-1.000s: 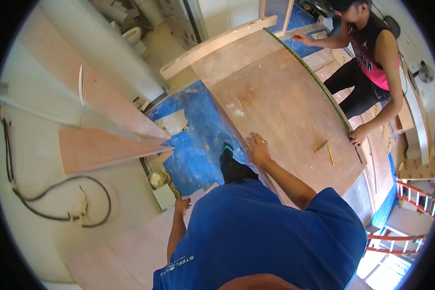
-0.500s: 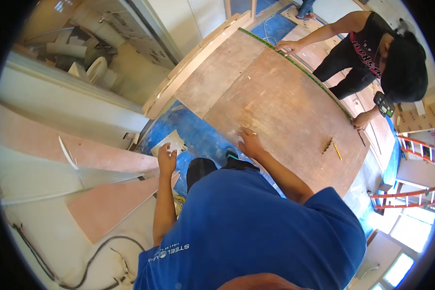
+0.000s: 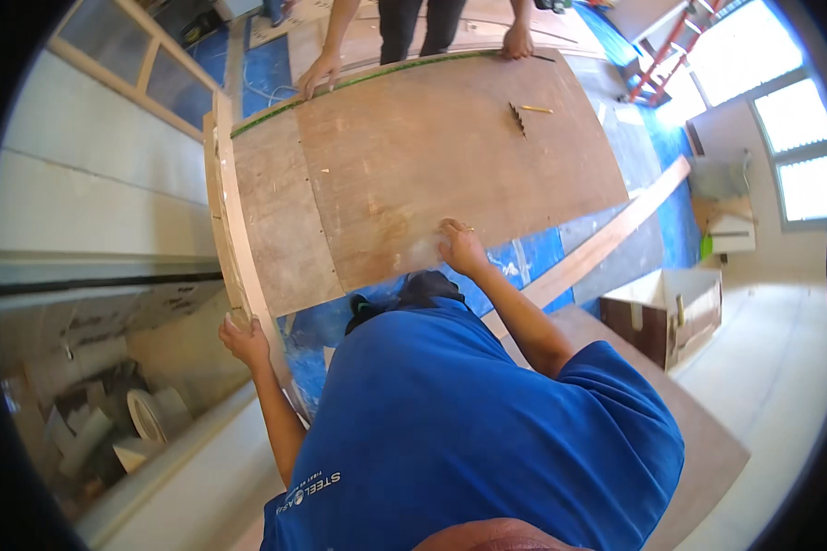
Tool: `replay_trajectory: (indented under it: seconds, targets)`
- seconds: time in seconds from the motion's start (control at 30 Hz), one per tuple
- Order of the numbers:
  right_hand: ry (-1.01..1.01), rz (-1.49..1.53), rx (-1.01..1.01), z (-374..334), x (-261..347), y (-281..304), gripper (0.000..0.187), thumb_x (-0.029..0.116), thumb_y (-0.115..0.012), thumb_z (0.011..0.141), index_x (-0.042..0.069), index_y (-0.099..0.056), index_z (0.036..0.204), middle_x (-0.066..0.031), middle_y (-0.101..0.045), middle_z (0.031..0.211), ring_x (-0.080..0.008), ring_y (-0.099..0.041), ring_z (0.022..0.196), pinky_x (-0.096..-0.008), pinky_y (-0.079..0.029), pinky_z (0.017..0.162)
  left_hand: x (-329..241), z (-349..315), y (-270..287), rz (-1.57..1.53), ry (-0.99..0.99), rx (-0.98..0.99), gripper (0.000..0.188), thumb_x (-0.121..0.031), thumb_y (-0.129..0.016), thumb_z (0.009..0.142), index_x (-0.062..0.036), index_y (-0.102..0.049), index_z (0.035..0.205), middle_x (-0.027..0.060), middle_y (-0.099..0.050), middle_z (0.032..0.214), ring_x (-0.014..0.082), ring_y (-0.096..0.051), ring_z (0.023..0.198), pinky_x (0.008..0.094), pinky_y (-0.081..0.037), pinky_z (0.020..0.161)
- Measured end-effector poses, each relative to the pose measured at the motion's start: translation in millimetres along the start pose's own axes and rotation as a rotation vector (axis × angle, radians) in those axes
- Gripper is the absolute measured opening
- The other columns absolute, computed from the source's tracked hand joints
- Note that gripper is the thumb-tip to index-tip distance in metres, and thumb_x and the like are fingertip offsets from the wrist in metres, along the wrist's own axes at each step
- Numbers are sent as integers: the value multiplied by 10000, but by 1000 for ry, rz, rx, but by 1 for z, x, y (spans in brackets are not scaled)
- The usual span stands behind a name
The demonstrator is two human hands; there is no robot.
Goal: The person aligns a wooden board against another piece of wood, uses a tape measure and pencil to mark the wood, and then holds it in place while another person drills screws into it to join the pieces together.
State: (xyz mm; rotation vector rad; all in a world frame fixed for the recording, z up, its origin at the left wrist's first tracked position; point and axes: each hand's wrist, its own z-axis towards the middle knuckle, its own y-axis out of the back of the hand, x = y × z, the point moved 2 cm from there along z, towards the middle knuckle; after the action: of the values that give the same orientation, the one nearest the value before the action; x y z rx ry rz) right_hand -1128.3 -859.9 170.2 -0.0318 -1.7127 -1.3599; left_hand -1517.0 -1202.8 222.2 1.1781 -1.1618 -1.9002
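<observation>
Loosely parted, the fingers of my right hand (image 3: 461, 246) rest at the near edge of the plywood panel (image 3: 404, 170), clamped on nothing that I can make out from this distance; my left hand (image 3: 245, 340) sits at the near part of the long pale board (image 3: 233, 220) beside the panel's left end, fingers bent, though I cannot tell over the feed whether it truly grips or only rests there; that left hand is what has changed most, since half a second ago it was raised clear of the wood, and I judge that a contact at both board and panel gives better steadiness on this near side; my view has swung round too, so the panel now fills the upper middle, its far edge lined by a green strip (image 3: 390, 69); across from me a co-worker's hand (image 3: 320, 73) lies on that strip, the co-worker's other hand (image 3: 518, 41) at its right end; a yellow pencil (image 3: 537, 109) lies on the panel beside a dark jagged mark (image 3: 517, 118), as before; the turn also shows me a long plank (image 3: 606, 228) slanting above the blue floor covering (image 3: 540, 250), with an open box (image 3: 694, 321) farther right
</observation>
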Motion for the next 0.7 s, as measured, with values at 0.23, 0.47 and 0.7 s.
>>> replay_trajectory:
  seconds: [0.23, 0.47, 0.7]
  targets:
    - [-215, 1, -79, -68, 36, -31, 316, 175, -648, 829, 27, -649, 1108, -199, -600, 1242, -394, -564, 1156, -463, -460, 984, 41, 57, -36, -197, -185, 169, 731, -296, -786, 792, 37, -453, 1351, 281, -453, 1329, 428, -411, 1284, 483, -348, 1084]
    - [-244, 14, -86, -113, 39, -54, 311, 187, -663, 812, 20, -672, 1075, -220, -605, 1232, -410, -583, 1121, -464, -473, 973, 33, 78, -60, -251, -188, 260, 752, -271, -782, 797, 42, -421, 1378, 299, -454, 1342, 424, -421, 1276, 469, -342, 1092]
    - [-296, 52, -49, -109, 15, -52, 261, 141, -698, 826, 26, -668, 1059, -213, -623, 1227, -386, -570, 1172, -439, -456, 1003, 59, 81, -97, -493, -126, 349, 781, -195, -810, 754, 29, -421, 1393, 244, -485, 1362, 369, -492, 1256, 417, -392, 1059]
